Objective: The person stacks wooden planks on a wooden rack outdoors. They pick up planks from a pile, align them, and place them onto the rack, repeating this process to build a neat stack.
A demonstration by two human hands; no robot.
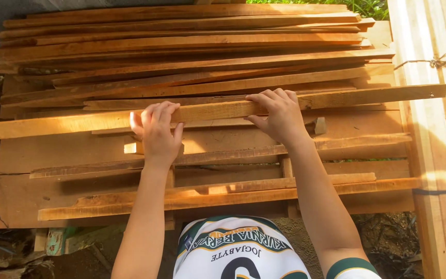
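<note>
A long thin wooden slat (pixel 218 110) runs across the view from the left edge to the far right, lifted slightly above a pile of similar slats. My left hand (pixel 156 132) grips it near its middle, fingers curled over the top edge. My right hand (pixel 280 113) grips the same slat a little further right, fingers also wrapped over the top. Both arms reach forward from below, above a white and green shirt (pixel 233 250).
A stack of rough wooden slats (pixel 192 46) fills the back. Wider boards (pixel 68 155) and more slats (pixel 223 196) lie under my hands. Pale upright planks (pixel 429 155) tied with cord stand at the right. Dark debris lies at lower left.
</note>
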